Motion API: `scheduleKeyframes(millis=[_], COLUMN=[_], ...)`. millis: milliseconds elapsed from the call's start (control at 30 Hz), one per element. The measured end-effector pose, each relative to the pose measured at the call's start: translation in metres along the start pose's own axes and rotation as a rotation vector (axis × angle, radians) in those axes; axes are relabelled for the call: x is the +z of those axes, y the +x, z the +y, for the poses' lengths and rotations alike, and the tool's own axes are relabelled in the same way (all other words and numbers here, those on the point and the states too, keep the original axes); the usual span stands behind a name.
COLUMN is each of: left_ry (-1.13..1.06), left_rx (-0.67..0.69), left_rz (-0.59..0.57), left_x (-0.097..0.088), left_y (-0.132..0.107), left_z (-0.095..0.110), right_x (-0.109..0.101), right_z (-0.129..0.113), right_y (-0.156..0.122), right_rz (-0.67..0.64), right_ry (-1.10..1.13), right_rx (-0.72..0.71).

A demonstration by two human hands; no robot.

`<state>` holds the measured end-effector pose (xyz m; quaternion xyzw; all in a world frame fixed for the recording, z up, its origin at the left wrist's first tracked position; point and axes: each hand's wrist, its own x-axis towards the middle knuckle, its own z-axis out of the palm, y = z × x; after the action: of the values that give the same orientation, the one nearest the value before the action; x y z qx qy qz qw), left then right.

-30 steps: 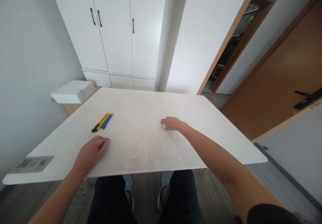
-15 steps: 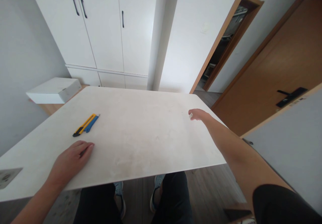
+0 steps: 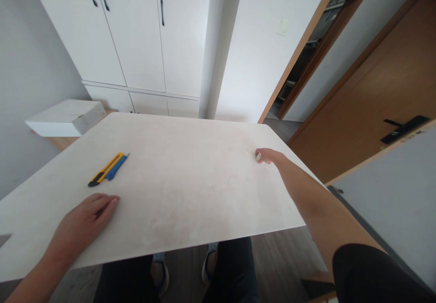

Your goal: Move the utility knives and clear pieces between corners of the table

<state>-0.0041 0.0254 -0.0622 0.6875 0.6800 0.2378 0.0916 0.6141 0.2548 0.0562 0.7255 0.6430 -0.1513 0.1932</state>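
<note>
A: In the head view, what is the right hand (image 3: 270, 156) doing?

B: It is down at the right part of the white table (image 3: 190, 157), its fingers grasping a small whitish thing (image 3: 258, 157). Only a bit of that thing shows at the thumb side, so I can't say what it is.

A: And the left hand (image 3: 83, 219)?

B: It rests on the table near the front edge, fingers curled together. I can't tell whether they are clenched or loose, or whether anything is under the palm.

A: What lies nearest to it?

B: A yellow cutter (image 3: 106, 169), just beyond the knuckles, with a blue cutter (image 3: 116, 167) close along its right side.

A: So what might go wrong?

B: The small thing could slip, I'd judge, if the fingers loosen, since so little of it shows that a weak hold would be hard to spot. The right arm reaches far out across the table's side, so a sudden pull back might drag the thing off the edge.

A: And on the left?

B: A careless push forward could knock the cutters, or bring skin against a blade if one is out; the metal-looking tip by the blue one is too small to judge.
</note>
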Motion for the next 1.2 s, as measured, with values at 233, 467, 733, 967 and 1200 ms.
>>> scheduleKeyframes(millis=[233,467,733,967,1200], left_ry=[-0.022,-0.027,-0.031,-0.079,-0.1], left_rx=[0.035,0.028,0.039,0.032,0.048], left_rz=[0.05,0.042,0.03,0.03,0.028], left_x=[0.0,-0.014,-0.012,-0.011,-0.011], left_y=[0.0,-0.002,-0.003,-0.003,-0.002], left_z=[0.005,0.032,0.034,0.031,0.029], right_x=[-0.003,0.008,0.066,0.064,0.081], right_z=[-0.001,-0.05,-0.289,-0.499,-0.551], right_y=[-0.01,-0.05,-0.126,-0.151,-0.149], right_rz=[0.042,0.404,0.256,0.238,0.342], right_ry=[0.016,0.007,0.162,0.106,-0.049], right_rx=[-0.003,0.007,-0.731,-0.956,-0.872])
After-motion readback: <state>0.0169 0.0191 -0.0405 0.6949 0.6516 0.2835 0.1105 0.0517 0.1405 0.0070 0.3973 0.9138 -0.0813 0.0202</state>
